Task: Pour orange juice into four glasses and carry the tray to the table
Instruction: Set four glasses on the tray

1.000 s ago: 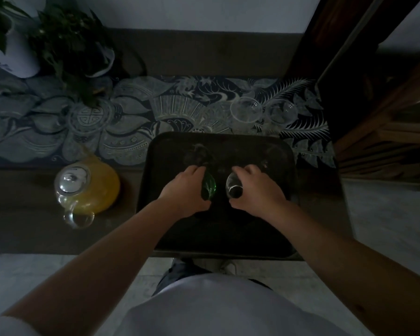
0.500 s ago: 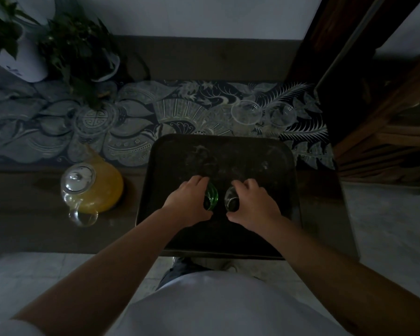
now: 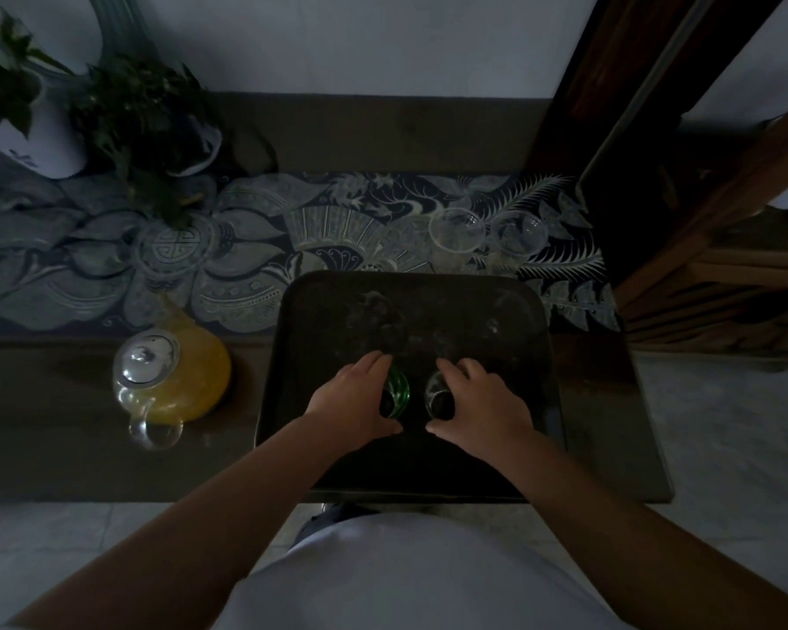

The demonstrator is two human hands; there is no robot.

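Note:
A dark rectangular tray lies on a dark counter in front of me. My left hand wraps around a green glass standing on the tray near its middle. Right beside it, my right hand holds a clear glass, also on the tray. Two more clear glasses stand on the patterned cloth behind the tray. A glass pitcher of orange juice with a round lid sits left of the tray, its handle toward me.
A patterned blue-and-white cloth runs along the back of the counter. Two potted plants stand at the back left. A dark wooden frame rises at the right, with pale floor tiles below.
Both hands stay on the same two glasses, which have shifted slightly toward me on the tray. The pitcher and the two glasses on the cloth have not moved.

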